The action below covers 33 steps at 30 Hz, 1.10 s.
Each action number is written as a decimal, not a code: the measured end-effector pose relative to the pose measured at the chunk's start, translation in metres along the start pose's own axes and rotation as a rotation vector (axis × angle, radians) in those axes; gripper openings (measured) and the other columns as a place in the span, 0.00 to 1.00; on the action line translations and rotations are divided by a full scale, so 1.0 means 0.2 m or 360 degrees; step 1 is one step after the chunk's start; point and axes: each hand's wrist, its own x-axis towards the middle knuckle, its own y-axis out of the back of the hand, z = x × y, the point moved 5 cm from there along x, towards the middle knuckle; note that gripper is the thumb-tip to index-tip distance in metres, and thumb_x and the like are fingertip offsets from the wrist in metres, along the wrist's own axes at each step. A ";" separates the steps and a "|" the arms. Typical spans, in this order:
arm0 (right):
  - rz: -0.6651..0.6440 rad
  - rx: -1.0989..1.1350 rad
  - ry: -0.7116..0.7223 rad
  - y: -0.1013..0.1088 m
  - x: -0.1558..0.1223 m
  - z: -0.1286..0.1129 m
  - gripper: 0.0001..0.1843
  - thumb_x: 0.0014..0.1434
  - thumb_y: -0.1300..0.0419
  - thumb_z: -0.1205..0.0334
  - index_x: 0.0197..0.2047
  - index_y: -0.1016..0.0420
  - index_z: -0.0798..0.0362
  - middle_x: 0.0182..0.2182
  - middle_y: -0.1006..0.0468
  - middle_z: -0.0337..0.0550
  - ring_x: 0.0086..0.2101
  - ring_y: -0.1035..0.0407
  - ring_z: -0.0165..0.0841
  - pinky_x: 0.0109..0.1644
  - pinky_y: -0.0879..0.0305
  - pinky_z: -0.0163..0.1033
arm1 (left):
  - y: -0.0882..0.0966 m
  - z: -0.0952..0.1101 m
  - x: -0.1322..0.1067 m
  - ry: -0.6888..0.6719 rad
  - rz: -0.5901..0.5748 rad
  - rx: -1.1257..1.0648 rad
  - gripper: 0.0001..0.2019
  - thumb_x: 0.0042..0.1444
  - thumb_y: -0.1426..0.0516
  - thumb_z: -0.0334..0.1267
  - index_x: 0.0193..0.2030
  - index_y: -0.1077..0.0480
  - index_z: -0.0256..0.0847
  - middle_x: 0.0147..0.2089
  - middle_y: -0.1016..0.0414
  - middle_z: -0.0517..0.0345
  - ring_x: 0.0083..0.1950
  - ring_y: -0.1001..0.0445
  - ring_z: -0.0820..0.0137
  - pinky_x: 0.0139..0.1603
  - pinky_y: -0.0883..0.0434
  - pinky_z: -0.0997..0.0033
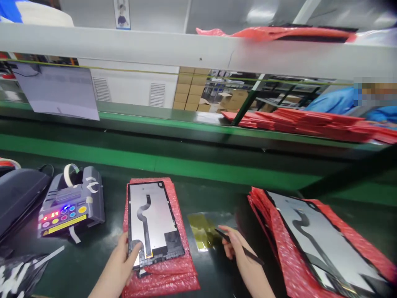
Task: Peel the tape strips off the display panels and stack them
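Left hand, head view: the left hand [124, 252] holds the flat display panel with a silvery back and black edging [163, 219] at its lower left corner, thumb above; the fingers beneath are partly hidden.
Panel: lies on a stack of red bubble-wrap sleeves [186, 273] on the dark green worktop [89, 258], its wavy black ribbon cable [144, 223] uppermost.
Right hand: the right hand [237, 248] pinches a slim black pen-like tool [254, 257] in narrowed fingers, tip over the edge of the amber see-through film [198, 231]; whether it touches, I cannot tell.
Good handling: the film probably lifts cleanest with the tip low under one edge; light left-hand pressure, clear of the cable, should keep the panel steady.
Red sleeves: the panel rests on them, not inside; whether they hold anything is hidden. On the right, a second silvery panel [335, 236] also lies on red wrap [287, 260].
Dark plastic: crinkled black plastic [41, 271] at lower left bears white strips [18, 277]; bag or sheet, unclear.
Shelf: piled red sleeves [310, 122], contents not visible.
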 end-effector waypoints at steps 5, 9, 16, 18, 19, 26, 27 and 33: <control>0.0058 0.0012 -0.0004 0.06 0.11 0.00 0.31 0.50 0.35 0.28 0.33 0.29 0.50 0.21 0.26 0.38 0.17 0.35 0.30 0.22 0.37 0.36 | 0.05 0.04 -0.02 0.0182 0.0045 0.0881 0.33 0.62 0.55 0.56 0.66 0.46 0.34 0.42 0.19 0.44 0.47 0.19 0.49 0.46 0.30 0.59; 0.0058 0.0005 -0.0045 0.07 0.16 0.00 0.32 0.43 0.31 0.28 0.30 0.31 0.50 0.18 0.29 0.34 0.13 0.41 0.27 0.16 0.44 0.34 | 0.05 0.12 -0.03 0.0273 0.0003 0.1116 0.32 0.64 0.58 0.51 0.70 0.48 0.33 0.38 0.23 0.50 0.44 0.20 0.53 0.43 0.33 0.65; -0.0029 -0.0018 -0.0189 0.04 0.18 0.03 0.33 0.42 0.31 0.27 0.28 0.30 0.51 0.16 0.31 0.34 0.11 0.46 0.24 0.13 0.54 0.30 | 0.03 0.13 -0.04 0.0308 -0.0028 0.1179 0.36 0.63 0.60 0.51 0.73 0.52 0.32 0.33 0.30 0.56 0.37 0.23 0.56 0.39 0.37 0.68; -0.0034 -0.0030 -0.0230 0.03 0.18 0.04 0.33 0.42 0.32 0.27 0.27 0.29 0.51 0.14 0.33 0.33 0.10 0.49 0.23 0.13 0.58 0.29 | 0.03 0.12 -0.05 0.0273 0.0006 0.1148 0.37 0.62 0.60 0.53 0.73 0.50 0.32 0.32 0.31 0.56 0.35 0.24 0.57 0.38 0.37 0.68; -0.0044 -0.0033 -0.0245 0.03 0.19 0.03 0.33 0.42 0.31 0.28 0.26 0.29 0.52 0.13 0.34 0.33 0.10 0.50 0.22 0.13 0.59 0.29 | 0.04 0.11 -0.05 0.0252 0.0037 0.1115 0.38 0.61 0.59 0.54 0.73 0.48 0.33 0.31 0.31 0.57 0.34 0.24 0.57 0.37 0.37 0.68; -0.0067 0.0068 -0.0194 0.06 0.15 -0.03 0.32 0.45 0.30 0.30 0.24 0.28 0.53 0.15 0.29 0.38 0.13 0.47 0.23 0.16 0.53 0.29 | 0.12 0.03 -0.05 0.0043 0.0159 0.0359 0.40 0.54 0.46 0.65 0.64 0.39 0.36 0.24 0.34 0.67 0.22 0.30 0.65 0.28 0.34 0.69; -0.0042 0.0118 -0.0164 0.06 0.13 -0.04 0.31 0.45 0.30 0.31 0.22 0.29 0.52 0.15 0.28 0.40 0.14 0.45 0.23 0.16 0.52 0.29 | 0.15 0.00 -0.05 0.0037 0.0152 0.0177 0.39 0.52 0.43 0.66 0.62 0.38 0.38 0.25 0.31 0.65 0.21 0.30 0.66 0.25 0.33 0.69; -0.0093 0.0220 0.0131 -0.07 -0.05 -0.09 0.25 0.56 0.31 0.42 0.21 0.31 0.50 0.19 0.23 0.43 0.19 0.29 0.31 0.20 0.37 0.29 | 0.41 -0.07 -0.17 0.0072 0.0511 -0.0532 0.32 0.47 0.31 0.60 0.49 0.29 0.38 0.42 0.19 0.48 0.35 0.21 0.64 0.29 0.25 0.70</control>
